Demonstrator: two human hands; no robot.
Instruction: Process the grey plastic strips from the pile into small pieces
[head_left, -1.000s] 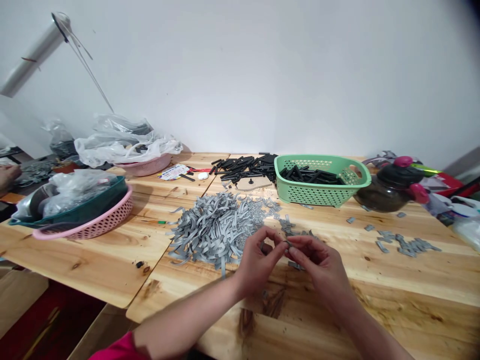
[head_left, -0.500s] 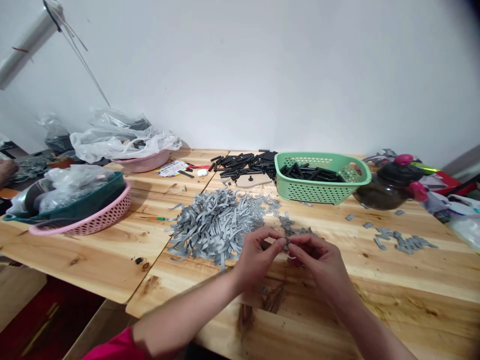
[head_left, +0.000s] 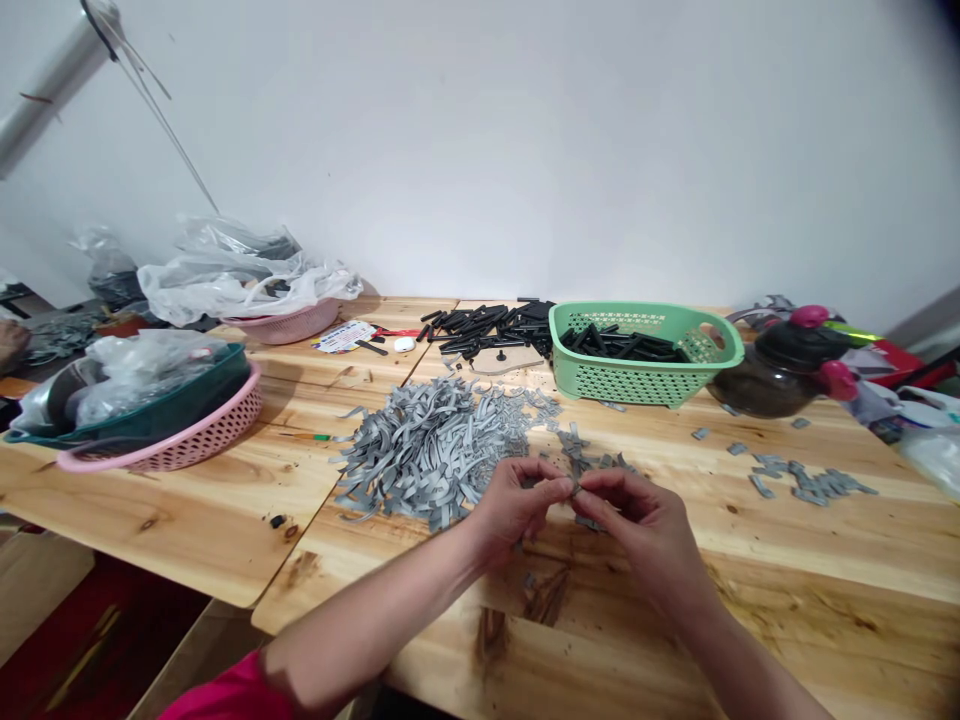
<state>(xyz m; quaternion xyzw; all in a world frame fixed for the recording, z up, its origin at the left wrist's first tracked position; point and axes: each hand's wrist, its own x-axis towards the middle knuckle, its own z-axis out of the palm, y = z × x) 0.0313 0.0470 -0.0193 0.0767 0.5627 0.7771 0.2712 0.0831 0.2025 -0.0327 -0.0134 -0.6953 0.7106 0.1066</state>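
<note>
Over the wooden table (head_left: 390,590), my left hand (head_left: 521,505) and my right hand (head_left: 637,510) meet fingertip to fingertip. Both are closed in a pinch on one small grey strip (head_left: 575,488), mostly covered by the fingers. A heap of loose grey strips (head_left: 427,450) lies just left of my left hand. Behind my fingertips are a few short grey pieces (head_left: 577,450), partly hidden by the hands. Further right, several small folded-looking grey pieces (head_left: 817,485) lie scattered on the wood.
A green basket (head_left: 637,383) holds black sticks, with a pile of black sticks (head_left: 487,328) beside it. A dark pot with pink knobs (head_left: 780,370) stands right. Left are a pink basket (head_left: 202,440) under a teal one with plastic bags. A person's hand (head_left: 11,340) shows at far left.
My left hand's lower fingers have shifted slightly under the pinch. The grey strip between the fingertips has turned a little; both hands stay in nearly the same spot.
</note>
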